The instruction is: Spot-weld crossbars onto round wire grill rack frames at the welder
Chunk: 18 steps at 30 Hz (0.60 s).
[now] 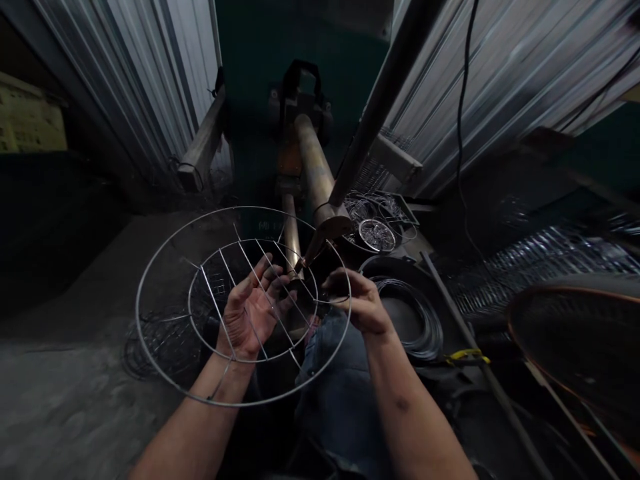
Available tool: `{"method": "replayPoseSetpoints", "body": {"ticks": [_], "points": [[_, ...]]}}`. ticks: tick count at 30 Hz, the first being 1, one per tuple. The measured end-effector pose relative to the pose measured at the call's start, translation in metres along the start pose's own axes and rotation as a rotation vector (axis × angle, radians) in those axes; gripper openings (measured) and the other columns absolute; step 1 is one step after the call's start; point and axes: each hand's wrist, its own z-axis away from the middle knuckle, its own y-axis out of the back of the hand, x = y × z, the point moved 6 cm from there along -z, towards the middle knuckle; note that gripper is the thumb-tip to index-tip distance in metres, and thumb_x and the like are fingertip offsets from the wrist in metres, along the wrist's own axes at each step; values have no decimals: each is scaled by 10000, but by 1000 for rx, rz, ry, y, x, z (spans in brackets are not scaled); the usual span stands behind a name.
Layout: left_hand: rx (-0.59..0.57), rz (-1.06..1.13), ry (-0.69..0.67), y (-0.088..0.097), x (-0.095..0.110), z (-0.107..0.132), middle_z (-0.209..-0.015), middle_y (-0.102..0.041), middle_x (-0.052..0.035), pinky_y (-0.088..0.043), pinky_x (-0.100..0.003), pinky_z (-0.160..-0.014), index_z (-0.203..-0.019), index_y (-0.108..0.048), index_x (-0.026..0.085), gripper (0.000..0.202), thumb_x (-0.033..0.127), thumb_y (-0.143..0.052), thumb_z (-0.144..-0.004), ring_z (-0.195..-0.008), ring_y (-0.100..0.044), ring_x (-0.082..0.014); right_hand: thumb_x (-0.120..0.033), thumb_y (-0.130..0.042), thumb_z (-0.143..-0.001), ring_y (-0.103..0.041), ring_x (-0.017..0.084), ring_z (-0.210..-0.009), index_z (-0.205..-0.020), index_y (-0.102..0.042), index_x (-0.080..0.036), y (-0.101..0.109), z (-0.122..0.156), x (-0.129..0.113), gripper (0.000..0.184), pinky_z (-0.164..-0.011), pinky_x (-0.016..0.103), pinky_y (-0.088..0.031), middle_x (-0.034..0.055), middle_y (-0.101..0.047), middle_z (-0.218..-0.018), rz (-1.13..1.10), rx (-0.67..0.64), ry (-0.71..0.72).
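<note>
I hold a round wire guard frame (165, 247), made of two concentric rings joined by several straight spokes, level above my lap. My left hand (253, 310) is palm up under the spokes with its fingers curled around them. My right hand (360, 300) pinches the rings' right side between thumb and fingers. Just beyond my hands, the copper-tipped arm of a spot welder (320, 237) meets the frame, and a second electrode bar (291, 230) runs below it.
Coils of wire (415, 320) lie in a dark pan to the right. A tray of wire rings (380, 230) stands further back. Stacked mesh guards (590, 333) sit at far right. Corrugated metal walls (150, 80) close in both sides. Scrap wire (160, 340) lies on the floor at left.
</note>
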Motion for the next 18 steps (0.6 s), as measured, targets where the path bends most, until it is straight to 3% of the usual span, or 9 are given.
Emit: {"method": "replayPoseSetpoints", "body": {"ticks": [2,5,8,12,18], "points": [[-32,-32,-10,-1,0,1,-1039,-652,-58,-554,-383,-829,-1192,-598,174,531,203,-726,-678,-898,-623,-192,-180,-831,-542,-615,175,-675,-812,-739,-197,1,13,0,286,-594,269,-492,47,-694,-793,18,-12,-27],[-50,-71,-89,0,1,4,-1041,-645,-32,-543,-377,-873,-1223,-589,199,622,141,-753,-626,-946,-607,-194,-235,-803,-618,-521,109,-482,-733,-722,-183,1,17,1,150,-460,225,-409,14,-649,-652,1,169,39],[-59,-93,-144,3,1,5,-1070,-636,-12,-520,-396,-924,-1248,-575,235,650,160,-763,-630,-1011,-589,-209,-278,-793,-649,-501,99,-459,-792,-699,-185,-8,9,4,195,-453,222,-395,-8,-623,-641,-24,317,131],[-74,-124,-179,8,3,5,-1075,-633,-1,-512,-405,-942,-1271,-559,253,693,190,-786,-620,-1035,-583,-222,-320,-745,-710,-462,89,-448,-832,-672,-180,-16,1,2,199,-443,222,-382,-29,-578,-617,114,402,222],[-71,-143,-205,11,5,4,-1099,-624,-4,-497,-399,-966,-1275,-558,270,686,188,-777,-630,-1050,-577,-221,-298,-644,-813,-595,161,-708,-871,-680,-185,-18,4,-16,132,-694,294,-496,22,-653,-783,608,485,547]]}}
